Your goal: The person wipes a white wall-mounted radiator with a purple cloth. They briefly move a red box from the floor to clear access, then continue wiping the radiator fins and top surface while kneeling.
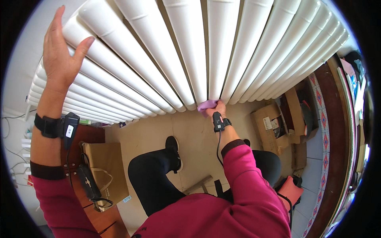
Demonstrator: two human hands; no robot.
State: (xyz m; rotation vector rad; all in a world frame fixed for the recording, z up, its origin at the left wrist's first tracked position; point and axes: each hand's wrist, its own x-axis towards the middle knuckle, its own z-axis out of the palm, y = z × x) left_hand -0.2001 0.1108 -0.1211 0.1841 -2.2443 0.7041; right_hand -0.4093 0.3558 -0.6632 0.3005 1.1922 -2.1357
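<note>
A white column radiator fans across the upper part of the head view, its rounded tubes running down toward the floor. My right hand grips a pink-purple cloth against the lower end of one of the middle tubes. Part of that hand is hidden by the cloth and the wrist device. Raised at the upper left, my left hand holds nothing, its thumb and fingers spread apart. It is nearest the radiator's left tubes; whether it touches them I cannot tell. Each wrist wears a strapped black device with a cable.
A brown box with a dark handbag stands left, beside reddish wooden drawers. Opened cardboard boxes lie right, near a tiled wall. A coral-coloured object sits at lower right. My bent legs are below.
</note>
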